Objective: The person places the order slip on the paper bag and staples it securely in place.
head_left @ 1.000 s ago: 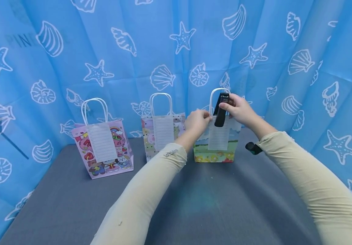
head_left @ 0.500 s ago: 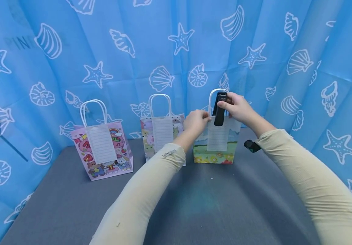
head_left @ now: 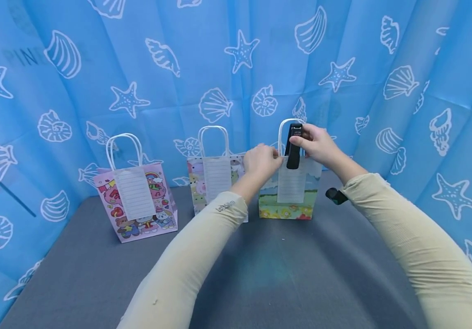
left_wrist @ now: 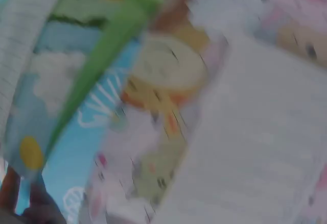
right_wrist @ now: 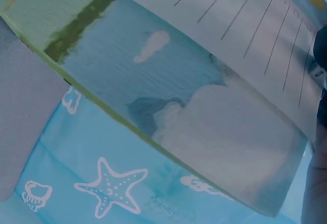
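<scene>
In the head view, a paper gift bag [head_left: 268, 211] with a green landscape print and white handles stands at the right. A lined paper sheet [head_left: 290, 188] hangs down its front from the top edge. My right hand [head_left: 319, 144] grips a black stapler [head_left: 294, 153], held upright, its lower end overlapping the top of the sheet and the bag's rim. Left of the stapler, my left hand [head_left: 262, 161] pinches the bag's top edge. Its fingers [left_wrist: 38, 201] show at the bag's corner in the left wrist view. The right wrist view catches the stapler's dark edge [right_wrist: 321, 71] at far right.
A bag with cartoon animals [head_left: 198, 183] stands in the middle, partly behind my left arm, and a pink bag [head_left: 163, 196] at the left; each has a lined sheet on its front. A dark object [head_left: 336, 196] sits by my right cuff. Behind hangs a blue seashell curtain [head_left: 244, 105].
The head view has shifted very slightly. Both hands, the stapler and the bags keep practically the same places.
</scene>
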Motion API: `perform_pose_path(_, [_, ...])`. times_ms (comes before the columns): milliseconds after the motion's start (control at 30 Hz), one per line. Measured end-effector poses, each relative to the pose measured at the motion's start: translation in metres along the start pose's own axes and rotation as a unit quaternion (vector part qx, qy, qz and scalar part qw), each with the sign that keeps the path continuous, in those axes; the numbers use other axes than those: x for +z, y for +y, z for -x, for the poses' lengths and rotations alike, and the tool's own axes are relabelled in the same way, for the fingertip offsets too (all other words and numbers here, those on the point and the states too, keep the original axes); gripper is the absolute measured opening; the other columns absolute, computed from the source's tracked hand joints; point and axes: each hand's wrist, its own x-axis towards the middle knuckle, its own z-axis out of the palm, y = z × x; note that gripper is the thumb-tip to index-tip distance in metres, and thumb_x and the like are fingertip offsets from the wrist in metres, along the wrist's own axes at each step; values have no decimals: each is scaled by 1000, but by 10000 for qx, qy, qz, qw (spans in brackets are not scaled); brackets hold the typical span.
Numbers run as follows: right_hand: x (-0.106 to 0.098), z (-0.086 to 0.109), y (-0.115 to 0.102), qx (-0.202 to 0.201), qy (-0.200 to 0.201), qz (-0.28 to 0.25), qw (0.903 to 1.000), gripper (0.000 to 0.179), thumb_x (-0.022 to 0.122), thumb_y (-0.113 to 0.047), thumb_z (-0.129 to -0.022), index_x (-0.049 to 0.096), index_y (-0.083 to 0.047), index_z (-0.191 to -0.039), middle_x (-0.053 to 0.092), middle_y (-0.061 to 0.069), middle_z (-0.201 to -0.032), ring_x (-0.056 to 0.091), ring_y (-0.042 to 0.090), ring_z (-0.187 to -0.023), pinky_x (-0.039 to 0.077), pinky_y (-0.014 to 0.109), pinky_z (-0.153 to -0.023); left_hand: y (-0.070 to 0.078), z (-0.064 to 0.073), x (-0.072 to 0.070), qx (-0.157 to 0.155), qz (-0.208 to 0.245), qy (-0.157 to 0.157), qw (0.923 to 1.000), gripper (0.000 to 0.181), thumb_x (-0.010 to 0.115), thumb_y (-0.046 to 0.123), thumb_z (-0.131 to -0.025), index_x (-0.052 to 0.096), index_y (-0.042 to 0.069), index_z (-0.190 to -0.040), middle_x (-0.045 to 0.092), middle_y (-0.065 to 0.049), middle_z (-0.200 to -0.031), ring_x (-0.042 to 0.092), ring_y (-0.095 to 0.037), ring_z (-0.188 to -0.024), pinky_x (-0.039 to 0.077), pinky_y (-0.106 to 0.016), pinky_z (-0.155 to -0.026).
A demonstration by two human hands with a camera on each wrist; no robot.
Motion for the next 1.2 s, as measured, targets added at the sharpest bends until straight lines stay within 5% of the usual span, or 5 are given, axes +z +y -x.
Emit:
perform_pose_path(100, [0, 1, 0, 46, 78, 1, 10000, 37, 54, -29, -101, 51, 3, -120, 63, 11, -93, 46, 18, -61, 44, 29, -54, -1, -1, -3, 304, -232, -243, 9990, 50, 63, 49, -89, 61, 23, -132, 57, 1, -128, 46, -18, -117, 38, -36, -95])
perform_pose_path(300, [-1, 1, 0, 85, 20, -88, 9999, 43, 53, -30, -101, 49, 5, -126, 64, 16, -102, 49, 19, -65, 45, 28, -55, -7, -7, -4, 608, 1469, -1020, 9820, 68, 72, 51, -83, 52, 16, -137, 61, -2, -126, 49, -24, -124, 17, -59, -110])
perform_pose_path(700, [-8, -1, 0, 368, -853, -387, 9949, 53, 59, -21, -99, 34, 1, -140, 61, 17, -112, 57, 26, -86, 48, 36, -69, -16, -10, 5, 986, 2310, -756, 9650, 37, 80, 45, -78, 68, 13, -94, 62, 2, -79, 50, -14, -70, 40, -29, -65])
perform_pose_path(867, [-16, -2, 0, 244, -1689, -197, 9851, 78, 68, -4, -90, 16, -1, -149, 45, 29, -139, 43, 42, -129, 38, 57, -99, -18, -8, 6, 1037, 2252, -595, 9670, 37, 81, 43, -78, 71, 14, -99, 65, 4, -80, 54, -11, -73, 40, -30, -75])
perform_pose_path(1200, [-10, 2, -2, 51, -1438, 93, 9895, 73, 68, 3, -88, 22, 2, -144, 55, 28, -121, 57, 38, -104, 47, 48, -85, -18, -7, 10, 1047, 2145, -313, 9706, 37, 82, 46, -76, 68, 14, -90, 58, 3, -67, 49, -11, -66, 39, -33, -88])
